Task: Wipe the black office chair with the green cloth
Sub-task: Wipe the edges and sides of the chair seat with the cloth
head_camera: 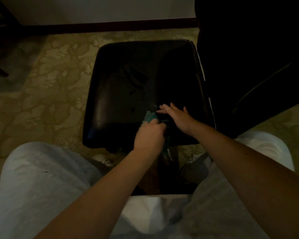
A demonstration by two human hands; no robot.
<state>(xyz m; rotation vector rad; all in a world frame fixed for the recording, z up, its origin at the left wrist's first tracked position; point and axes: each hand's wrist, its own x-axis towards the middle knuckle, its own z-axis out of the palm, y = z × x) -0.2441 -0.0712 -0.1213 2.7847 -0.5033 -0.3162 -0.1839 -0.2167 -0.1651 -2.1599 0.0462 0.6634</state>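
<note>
Pale grey trousers (pixel 41 178) are seen nearest, knees either side of the chair's front edge.

Left hand (pixel 149 137): fingers are curled tight round the bunched green cloth (pixel 149 116), which is pressed on the seat just inside the front edge, right of centre. This is judged to be a wiping grip. A tail of the cloth appears to hang over the front edge.

Right hand (pixel 178 118): it is laid flat just beside the cloth, fingers straight and spread. It is likely placed there to steady the seat.

The glossy black leather-like office chair (pixel 136 75) is viewed from above, its backrest in shadow along the right edge. A beige floral carpet (pixel 41 83) is seen beyond.

No brand, label or writing can be read; the light is too dim.
</note>
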